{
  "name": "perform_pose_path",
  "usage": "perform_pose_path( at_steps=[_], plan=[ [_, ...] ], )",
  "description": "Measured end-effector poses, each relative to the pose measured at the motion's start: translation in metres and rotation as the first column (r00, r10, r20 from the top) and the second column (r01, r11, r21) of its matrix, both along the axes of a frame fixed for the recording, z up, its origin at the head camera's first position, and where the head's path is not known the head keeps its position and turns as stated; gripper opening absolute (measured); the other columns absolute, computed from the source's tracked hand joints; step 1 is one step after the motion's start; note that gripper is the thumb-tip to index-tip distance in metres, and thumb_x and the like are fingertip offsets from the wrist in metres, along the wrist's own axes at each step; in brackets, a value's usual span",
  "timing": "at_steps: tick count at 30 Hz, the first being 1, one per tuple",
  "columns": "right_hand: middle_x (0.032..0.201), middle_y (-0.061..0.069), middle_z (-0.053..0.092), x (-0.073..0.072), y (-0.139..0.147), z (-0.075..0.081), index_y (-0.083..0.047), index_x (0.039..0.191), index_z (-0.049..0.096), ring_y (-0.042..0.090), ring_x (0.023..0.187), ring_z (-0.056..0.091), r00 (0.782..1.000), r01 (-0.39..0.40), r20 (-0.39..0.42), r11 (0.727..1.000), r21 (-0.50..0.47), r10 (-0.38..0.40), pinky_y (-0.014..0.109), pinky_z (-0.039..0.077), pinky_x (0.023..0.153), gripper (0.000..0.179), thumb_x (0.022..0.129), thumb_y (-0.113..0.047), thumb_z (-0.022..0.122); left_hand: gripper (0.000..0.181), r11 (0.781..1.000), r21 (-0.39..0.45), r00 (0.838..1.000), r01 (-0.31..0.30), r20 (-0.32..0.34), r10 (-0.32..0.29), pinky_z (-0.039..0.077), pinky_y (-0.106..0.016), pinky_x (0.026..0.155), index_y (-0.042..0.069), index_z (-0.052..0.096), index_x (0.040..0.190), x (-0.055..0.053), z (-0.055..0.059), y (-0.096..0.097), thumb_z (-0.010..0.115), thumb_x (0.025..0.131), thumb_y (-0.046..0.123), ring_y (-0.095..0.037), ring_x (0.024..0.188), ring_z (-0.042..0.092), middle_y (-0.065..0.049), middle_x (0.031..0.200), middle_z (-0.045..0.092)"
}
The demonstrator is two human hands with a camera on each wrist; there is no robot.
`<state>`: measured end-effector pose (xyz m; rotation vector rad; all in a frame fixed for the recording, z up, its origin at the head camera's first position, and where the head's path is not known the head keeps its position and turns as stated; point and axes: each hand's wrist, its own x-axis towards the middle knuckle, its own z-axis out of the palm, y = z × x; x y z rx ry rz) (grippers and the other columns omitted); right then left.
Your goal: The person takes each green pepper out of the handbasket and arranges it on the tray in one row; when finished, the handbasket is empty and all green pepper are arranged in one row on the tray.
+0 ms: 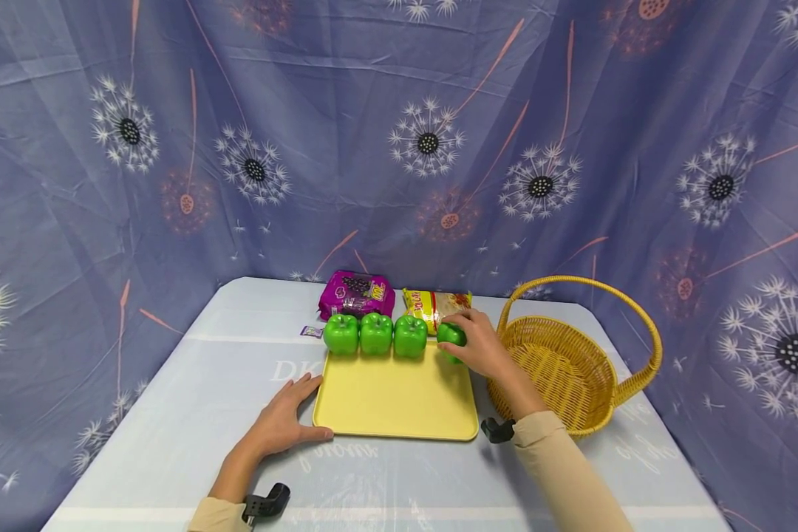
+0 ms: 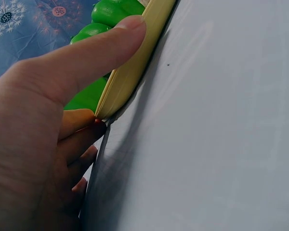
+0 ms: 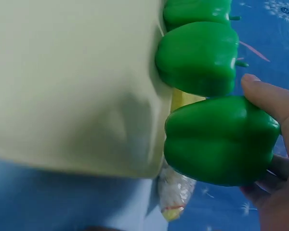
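Note:
In the head view my right hand (image 1: pixel 480 343) grips a green bell pepper (image 3: pixel 221 142) over the far right corner of a yellow tray (image 1: pixel 395 399). The right wrist view has the thumb at one side of this pepper and fingers curled at the other. Three more bell peppers (image 1: pixel 376 335) stand in a row along the tray's far edge. At the near left corner is my left hand (image 1: pixel 282 417), fingers extended along the left side. Its straight thumb (image 2: pixel 106 50) lies against the tray's near rim in the left wrist view.
Right of the tray stands a wicker basket (image 1: pixel 558 362) with a tall arched handle. A purple package (image 1: pixel 356 294) and a yellow package (image 1: pixel 432 307) lie behind the peppers. Left of the row is a small purple packet (image 1: pixel 312 332). A patterned blue curtain (image 1: pixel 346 133) hangs behind the table.

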<state>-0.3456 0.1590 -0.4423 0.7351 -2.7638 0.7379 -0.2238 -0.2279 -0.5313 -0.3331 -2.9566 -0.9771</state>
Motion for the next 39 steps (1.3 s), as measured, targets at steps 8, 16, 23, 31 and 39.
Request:
perform_pose_path(
  at_steps=[8, 16, 23, 31, 39],
  plan=[
    [0.129, 0.015, 0.046, -0.011, -0.018, -0.016, -0.014, 0.127, 0.061, 0.038, 0.120, 0.039, 0.997, 0.032, -0.071, 0.999, -0.019, -0.034, 0.049, 0.049, 0.078, 0.050, 0.084, -0.034, 0.075, 0.112, 1.000, 0.000, 1.000, 0.003, -0.011, -0.003, 0.018, -0.052, 0.115, 0.015, 0.039, 0.149, 0.000, -0.001, -0.001, 0.077, 0.059, 0.070, -0.031, 0.140, 0.026, -0.012, 0.151, 0.036],
    [0.131, 0.014, 0.044, -0.008, -0.017, -0.027, -0.017, 0.128, 0.060, 0.036, 0.120, 0.038, 0.988, 0.134, -0.080, 0.991, 0.026, -0.132, 0.047, 0.051, 0.074, 0.052, 0.084, -0.038, 0.075, 0.112, 1.000, 0.000, 1.000, -0.006, -0.008, 0.006, 0.018, -0.054, 0.114, 0.015, 0.039, 0.149, 0.000, 0.001, 0.001, 0.078, 0.058, 0.069, -0.033, 0.140, 0.025, -0.012, 0.151, 0.036],
    [0.144, 0.020, 0.035, -0.005, -0.004, -0.018, -0.016, 0.147, 0.041, 0.040, 0.127, 0.036, 0.997, 0.077, 0.004, 0.969, 0.234, -0.080, 0.049, 0.050, 0.075, 0.072, 0.085, -0.037, 0.070, 0.113, 1.000, -0.001, 1.000, -0.006, 0.005, 0.006, 0.019, -0.055, 0.114, 0.016, 0.039, 0.149, -0.002, -0.001, 0.001, 0.077, 0.058, 0.071, -0.034, 0.140, 0.024, -0.012, 0.151, 0.036],
    [0.136, 0.017, 0.038, -0.007, 0.003, -0.018, -0.018, 0.146, 0.041, 0.035, 0.119, 0.045, 1.000, -0.018, -0.004, 0.966, 0.259, 0.019, 0.049, 0.049, 0.087, 0.067, 0.086, -0.019, 0.071, 0.113, 1.000, -0.003, 1.000, -0.018, 0.010, 0.018, 0.020, -0.058, 0.112, 0.017, 0.038, 0.149, -0.001, -0.004, -0.001, 0.076, 0.057, 0.072, -0.037, 0.140, 0.024, -0.012, 0.151, 0.035],
    [0.133, 0.013, 0.038, -0.012, 0.000, -0.025, -0.023, 0.142, 0.046, 0.033, 0.119, 0.043, 0.997, -0.005, -0.078, 0.974, 0.225, 0.023, 0.050, 0.050, 0.086, 0.071, 0.080, -0.017, 0.081, 0.113, 1.000, -0.005, 1.000, -0.020, 0.009, 0.020, 0.019, -0.054, 0.114, 0.018, 0.038, 0.149, -0.001, -0.004, 0.000, 0.076, 0.058, 0.072, -0.034, 0.141, 0.024, -0.011, 0.151, 0.035]
  ],
)
